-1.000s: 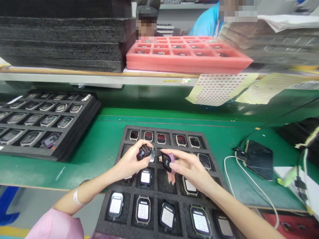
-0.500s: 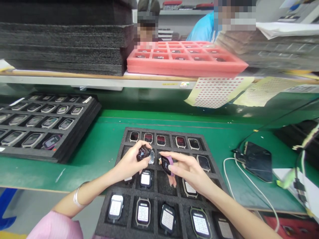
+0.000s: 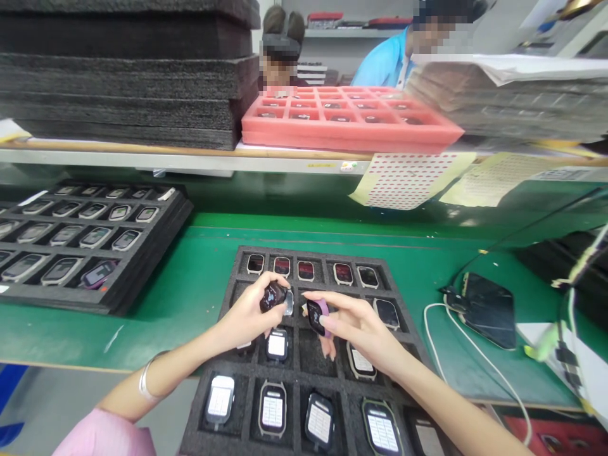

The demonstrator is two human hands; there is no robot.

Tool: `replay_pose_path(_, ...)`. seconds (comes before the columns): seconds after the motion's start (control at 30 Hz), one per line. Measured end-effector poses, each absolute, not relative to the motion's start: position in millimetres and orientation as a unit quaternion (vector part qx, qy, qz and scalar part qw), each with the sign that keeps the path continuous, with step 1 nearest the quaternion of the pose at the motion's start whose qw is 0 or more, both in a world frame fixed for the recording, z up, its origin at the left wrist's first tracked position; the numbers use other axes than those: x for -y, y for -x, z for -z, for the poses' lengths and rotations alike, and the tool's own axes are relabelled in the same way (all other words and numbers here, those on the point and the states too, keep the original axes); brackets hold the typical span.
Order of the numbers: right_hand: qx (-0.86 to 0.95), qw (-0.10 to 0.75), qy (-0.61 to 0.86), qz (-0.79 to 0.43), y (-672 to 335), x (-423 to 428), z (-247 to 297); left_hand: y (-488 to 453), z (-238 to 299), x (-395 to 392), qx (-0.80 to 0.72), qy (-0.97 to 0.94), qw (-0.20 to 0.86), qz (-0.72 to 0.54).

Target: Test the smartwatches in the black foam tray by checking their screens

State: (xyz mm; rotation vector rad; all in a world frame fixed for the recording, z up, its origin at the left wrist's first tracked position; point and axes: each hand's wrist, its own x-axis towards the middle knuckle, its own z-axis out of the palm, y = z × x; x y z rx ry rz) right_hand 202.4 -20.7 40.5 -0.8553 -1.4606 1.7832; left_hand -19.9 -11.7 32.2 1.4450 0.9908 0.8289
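My left hand [image 3: 254,308] is closed around a black smartwatch [image 3: 272,296], tilted so that its lit dark face shows. To the right of it, my right hand [image 3: 358,323] pinches a purple smartwatch [image 3: 315,316] between thumb and fingers, its screen turned toward the left. Both hands are over a dark grey foam tray [image 3: 295,392] whose compartments hold several watch bodies. Below my left hand lies a watch with a white lit screen [image 3: 277,345]. The compartment under my right hand's fingers shows bare foam.
Another foam tray of watches [image 3: 121,288] sits at the left. A black phone-like device [image 3: 489,310] with white and black cables lies at the right. On the shelf above are black foam stacks [image 3: 123,95] and a pink foam tray [image 3: 351,136]. Two people are beyond.
Both hands keep almost the same pose, each still holding its watch. The view has shifted slightly, and the person in blue beyond the shelf has changed head position.
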Motion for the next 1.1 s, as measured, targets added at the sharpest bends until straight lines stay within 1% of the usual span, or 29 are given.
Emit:
replay_pose_path(0.3, 0.554, 0.333, 0.324, -0.691, -203.2, 22.1, -43.0, 21.0, -34.6, 13.4, -0.411, -0.608, 0.574, -0.363)
replay_pose_path(0.5, 0.549, 0.309, 0.336, -0.7, -202.0, 20.2, -41.0, 21.6, -30.0, 10.9, -0.429, -0.604, 0.573, -0.351)
replay_pose_path(0.6, 0.518, 0.322, 0.334, -0.719, -198.7, 20.5, -41.5, 19.7, -29.6, 9.2, -0.411, -0.582, 0.605, -0.356)
replay_pose_path(0.73, 0.472, 0.348, 0.335, -0.737, -194.9, 19.3, -43.7, 17.5, -30.1, 7.9, -0.351, -0.513, 0.676, -0.396)
replay_pose_path(0.83, 0.456, 0.367, 0.337, -0.737, -194.3, 17.9, -43.5, 17.6, -29.9, 7.7, -0.333, -0.456, 0.724, -0.397)
replay_pose_path(1.1, 0.476, 0.377, 0.361, -0.708, -196.1, 17.2, -40.4, 18.1, -31.5, 8.2, -0.33, -0.43, 0.744, -0.39)
